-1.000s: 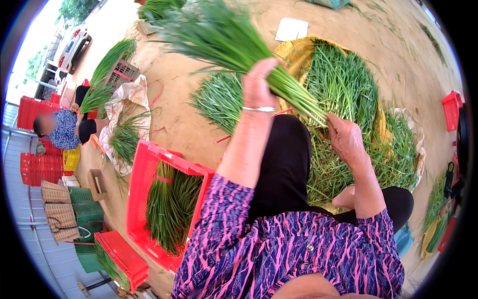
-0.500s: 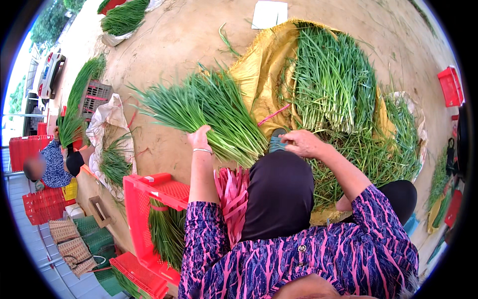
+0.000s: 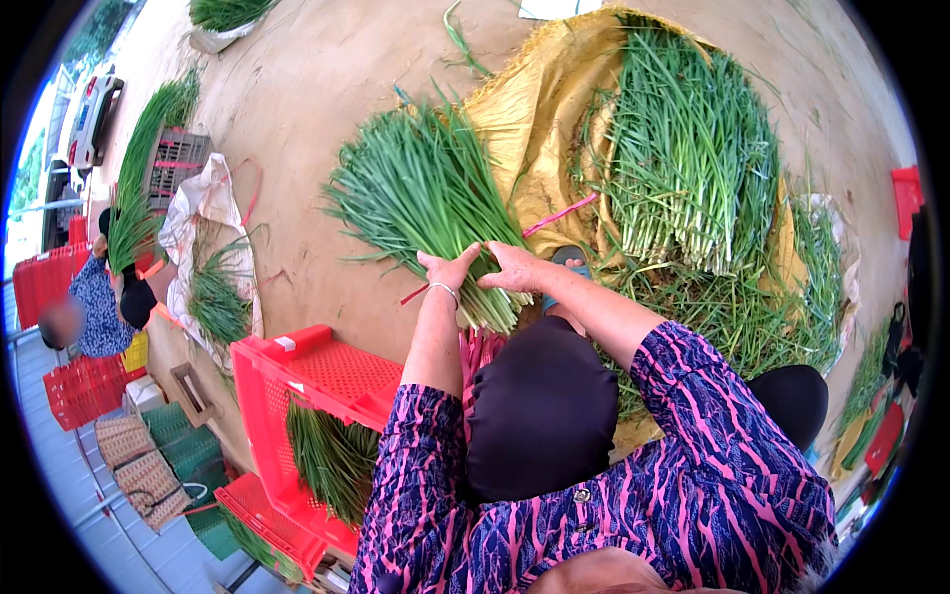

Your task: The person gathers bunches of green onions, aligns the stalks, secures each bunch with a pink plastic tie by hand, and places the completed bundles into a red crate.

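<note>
A thick bunch of green garlic chives (image 3: 421, 183) lies in front of my knee, leaf tips pointing away and pale cut ends toward me. My left hand (image 3: 449, 271) wraps the bunch near its stems from the left. From the right, my right hand (image 3: 513, 267) closes over the same stems, and the two hands meet on top. A pink strip (image 3: 560, 215) sticks out on the right side of the bunch, and a red end (image 3: 414, 294) shows on the left; its middle is hidden. More pink strips (image 3: 479, 348) hang beside my dark-covered knee (image 3: 542, 411).
A large pile of chives (image 3: 693, 148) rests on a yellow sack (image 3: 539, 109) at the right, with loose leaves (image 3: 703, 312) nearer me. Left of me stands a red crate (image 3: 327, 371) holding chives (image 3: 332, 450). Another person (image 3: 107, 317) handles chives at the far left.
My right hand has moved left from near my foot onto the chives. The bunch has turned more upright and its stems are gathered closer. The pile appears slightly further right.
</note>
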Tool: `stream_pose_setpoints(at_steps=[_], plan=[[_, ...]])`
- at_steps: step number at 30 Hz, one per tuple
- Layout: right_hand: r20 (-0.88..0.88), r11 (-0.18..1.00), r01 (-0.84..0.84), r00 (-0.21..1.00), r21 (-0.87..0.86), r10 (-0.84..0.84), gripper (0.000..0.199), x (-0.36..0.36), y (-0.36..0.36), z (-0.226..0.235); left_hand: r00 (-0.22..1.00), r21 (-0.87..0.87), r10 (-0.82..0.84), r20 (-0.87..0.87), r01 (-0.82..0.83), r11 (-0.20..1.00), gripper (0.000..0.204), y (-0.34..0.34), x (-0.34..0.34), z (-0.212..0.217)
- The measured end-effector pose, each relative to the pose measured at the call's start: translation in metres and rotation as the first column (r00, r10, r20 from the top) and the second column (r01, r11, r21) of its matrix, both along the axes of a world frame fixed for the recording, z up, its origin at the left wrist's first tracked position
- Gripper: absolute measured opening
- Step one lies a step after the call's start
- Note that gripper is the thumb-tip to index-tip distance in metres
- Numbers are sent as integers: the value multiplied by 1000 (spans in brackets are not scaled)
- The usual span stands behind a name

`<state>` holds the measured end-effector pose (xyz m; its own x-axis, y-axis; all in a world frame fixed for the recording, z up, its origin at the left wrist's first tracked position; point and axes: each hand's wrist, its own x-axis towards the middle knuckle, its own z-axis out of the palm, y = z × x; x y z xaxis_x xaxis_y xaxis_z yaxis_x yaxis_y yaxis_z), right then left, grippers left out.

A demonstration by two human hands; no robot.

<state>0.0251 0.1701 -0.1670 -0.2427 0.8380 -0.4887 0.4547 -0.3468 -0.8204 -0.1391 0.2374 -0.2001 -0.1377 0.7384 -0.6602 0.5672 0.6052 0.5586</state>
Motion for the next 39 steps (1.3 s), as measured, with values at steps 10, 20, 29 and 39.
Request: stream_pose_setpoints(at_steps=[10,20,29,39], plan=[[185,979,-14,981,-204,53,94,-11,34,35,974,-213,-70,214,116,970,73,5,-16,49],[543,993,69,839,-99,-4,107,-18,-4,11,922,-80,-23,387,58,995,55,-34,-17,47],[502,993,72,865,-94,-15,99,-26,3,11,975,198,-60,214,17,980,21,-137,-78,-50],[490,997,59,871,-45,-29,96,-25,1,8,816,-158,352,459,-315,936,25,-127,-40,-26]])
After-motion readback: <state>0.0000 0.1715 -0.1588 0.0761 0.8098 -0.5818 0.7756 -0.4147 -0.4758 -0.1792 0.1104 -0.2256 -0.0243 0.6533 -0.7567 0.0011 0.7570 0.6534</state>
